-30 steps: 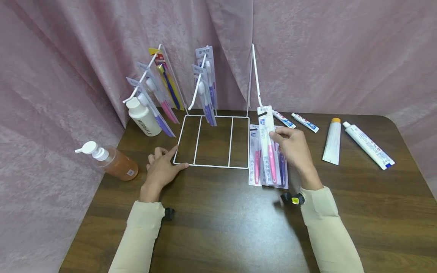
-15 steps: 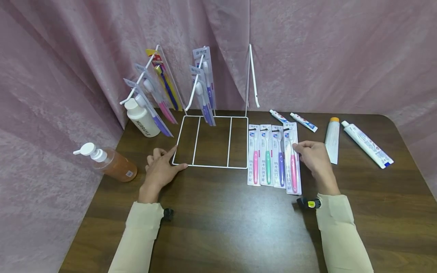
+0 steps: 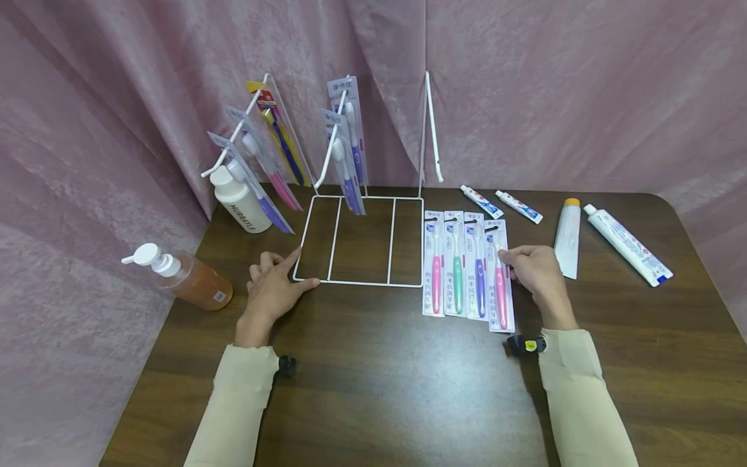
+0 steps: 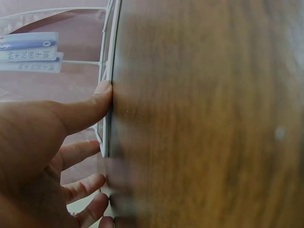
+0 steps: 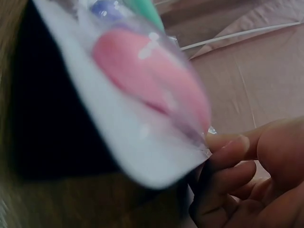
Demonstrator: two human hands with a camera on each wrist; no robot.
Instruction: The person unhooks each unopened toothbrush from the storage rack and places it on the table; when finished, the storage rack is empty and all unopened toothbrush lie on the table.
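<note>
Between thumb and fingers, my right hand (image 3: 533, 269) pinches the right edge of a pink packaged toothbrush (image 3: 500, 292), rightmost in a row on the table. Its lower end is tipped up in the right wrist view, where the pink handle (image 5: 152, 76) fills the middle. Beside it lie packaged toothbrushes with a purple (image 3: 480, 288), a green (image 3: 457, 285) and a pink handle (image 3: 436, 285). My left hand (image 3: 273, 292) rests spread at the near left corner of a white wire rack (image 3: 373, 283). In the left wrist view its thumb (image 4: 90, 109) presses on the front wire.
Packaged toothbrushes hang from the rack's left hook (image 3: 233, 136) and middle hook (image 3: 329, 155); its right hook (image 3: 433, 130) is bare. A white bottle (image 3: 242, 204) and an amber pump bottle (image 3: 201, 282) stand left. Several toothpaste tubes (image 3: 630, 246) lie at right. A pink curtain (image 3: 554, 97) hangs behind.
My right hand has carried the pink toothbrush from over the other packs rightward to the row's right end, then lowered slightly. The left hand has stayed at the rack corner.
</note>
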